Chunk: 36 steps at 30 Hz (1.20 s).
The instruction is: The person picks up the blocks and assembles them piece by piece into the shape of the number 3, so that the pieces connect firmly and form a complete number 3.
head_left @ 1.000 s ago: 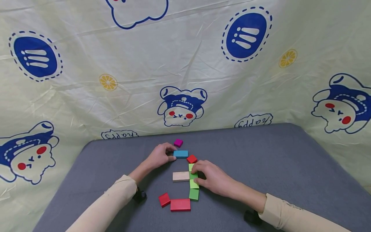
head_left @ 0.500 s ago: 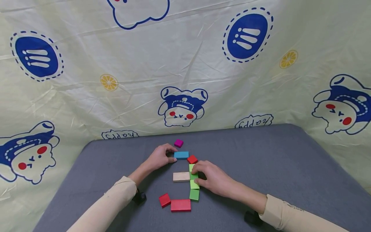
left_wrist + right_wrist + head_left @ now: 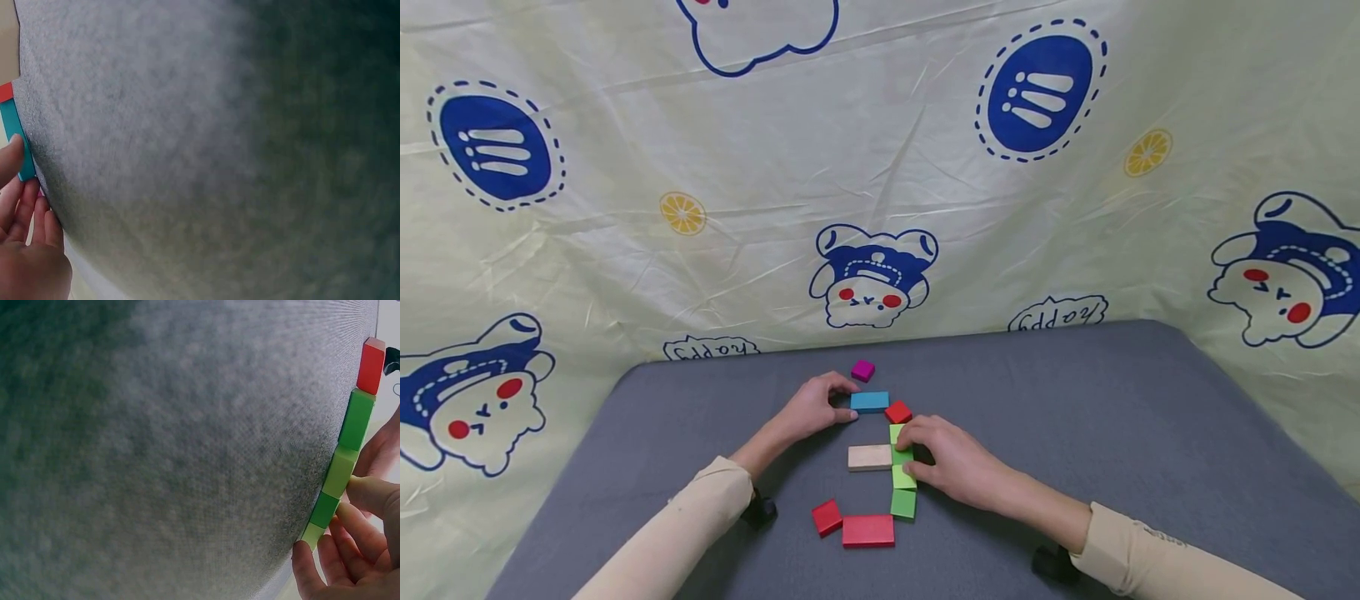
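Observation:
In the head view my left hand pinches the left end of a blue rectangular block, thumb on the near side and fingers on the far side. The left wrist view shows the thumb against that blue block. My right hand holds a column of light and dark green square blocks, partly hiding it. Its thumb touches the lower light green block; the fingertips reach the far light green block. Below sits a dark green block. A small red block touches the blue block's right corner.
A pale wooden block abuts the green column's left side. Nearest the person lie a long red block and a tilted red square block. A purple block lies at the back. The grey table meets a printed curtain.

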Available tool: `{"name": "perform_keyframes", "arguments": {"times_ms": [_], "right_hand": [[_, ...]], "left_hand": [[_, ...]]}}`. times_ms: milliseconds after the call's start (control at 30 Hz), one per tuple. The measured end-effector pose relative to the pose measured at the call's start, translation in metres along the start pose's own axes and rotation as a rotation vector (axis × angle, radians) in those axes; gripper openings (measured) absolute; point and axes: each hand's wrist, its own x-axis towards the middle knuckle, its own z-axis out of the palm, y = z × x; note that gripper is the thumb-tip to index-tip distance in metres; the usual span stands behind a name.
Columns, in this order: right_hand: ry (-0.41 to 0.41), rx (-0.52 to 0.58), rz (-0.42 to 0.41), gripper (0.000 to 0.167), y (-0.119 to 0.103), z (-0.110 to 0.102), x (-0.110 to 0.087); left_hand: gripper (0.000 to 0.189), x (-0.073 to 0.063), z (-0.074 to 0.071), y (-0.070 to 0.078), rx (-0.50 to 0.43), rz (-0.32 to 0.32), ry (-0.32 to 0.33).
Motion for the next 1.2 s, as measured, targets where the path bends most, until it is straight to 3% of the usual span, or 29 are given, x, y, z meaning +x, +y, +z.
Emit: {"name": "perform_keyframes", "arguments": {"times_ms": [333, 467, 567, 733, 833, 1200], "right_hand": [[-0.010, -0.005, 0.014, 0.023, 0.002, 0.000, 0.000], [-0.015, -0.007, 0.019, 0.024, 0.002, -0.001, 0.000], [-0.012, -0.003, 0.015, 0.023, 0.002, -0.001, 0.000], [-0.005, -0.005, 0.006, 0.023, 0.002, 0.000, -0.001], [-0.004, -0.003, 0.001, 0.024, 0.002, 0.000, -0.001], [0.010, 0.001, -0.032, 0.022, 0.002, -0.001, -0.002]], "left_hand": [[0.028, 0.001, -0.007, -0.004, -0.115, 0.019, -0.041], [0.026, 0.003, -0.011, -0.003, -0.134, -0.006, -0.045], [0.022, 0.007, -0.011, -0.002, -0.113, -0.032, 0.001], [0.019, 0.018, -0.006, 0.001, -0.046, -0.068, 0.145], [0.022, 0.024, -0.003, 0.003, -0.034, -0.084, 0.199], [0.037, 0.036, 0.004, 0.010, -0.020, -0.182, 0.217]]}}
